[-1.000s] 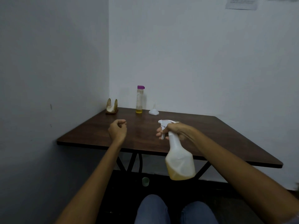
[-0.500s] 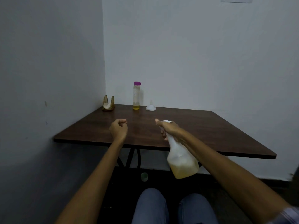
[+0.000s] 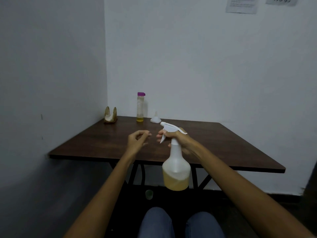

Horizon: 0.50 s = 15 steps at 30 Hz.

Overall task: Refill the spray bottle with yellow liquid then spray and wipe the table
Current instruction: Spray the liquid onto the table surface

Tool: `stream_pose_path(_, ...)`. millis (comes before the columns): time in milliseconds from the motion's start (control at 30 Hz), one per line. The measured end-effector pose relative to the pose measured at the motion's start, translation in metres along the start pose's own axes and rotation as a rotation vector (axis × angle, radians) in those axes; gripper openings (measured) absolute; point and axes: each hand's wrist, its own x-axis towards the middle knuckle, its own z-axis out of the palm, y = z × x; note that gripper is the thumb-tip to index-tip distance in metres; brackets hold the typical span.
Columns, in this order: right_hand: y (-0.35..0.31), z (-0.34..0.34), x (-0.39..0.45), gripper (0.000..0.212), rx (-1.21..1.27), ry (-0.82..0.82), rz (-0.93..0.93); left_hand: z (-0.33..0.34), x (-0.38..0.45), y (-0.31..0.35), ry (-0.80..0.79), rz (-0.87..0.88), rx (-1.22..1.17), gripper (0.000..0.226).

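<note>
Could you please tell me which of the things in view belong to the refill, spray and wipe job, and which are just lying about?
Part of the job:
spray bottle, gripped at the neck by the right hand
clear bottle with yellow liquid
white funnel
napkin holder
table

Just lying about:
small green cup on the floor
papers on the wall

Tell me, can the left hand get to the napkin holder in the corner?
Probably yes. The left hand holds nothing, and only bare table lies between it and the napkin holder. The holder stands far back by the wall, so the arm may need a long stretch.
</note>
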Motion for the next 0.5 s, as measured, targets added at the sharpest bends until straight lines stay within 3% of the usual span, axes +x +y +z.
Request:
stream_pose_path(200,-0.002,0.000,-0.001,0.015,0.063,0.008,-0.094,0.024,0.001,0.033,-0.171,-0.038,-0.223,0.022)
stream_pose_path(400,0.000,-0.001,-0.003,0.020,-0.036,0.015,-0.106,0.039,-0.002,0.043,-0.209,-0.131,-0.203,0.030)
stream_pose_path(500,0.002,-0.003,-0.001,0.012,-0.024,0.026,-0.118,0.047,-0.004,0.042,-0.231,-0.167,-0.267,0.025)
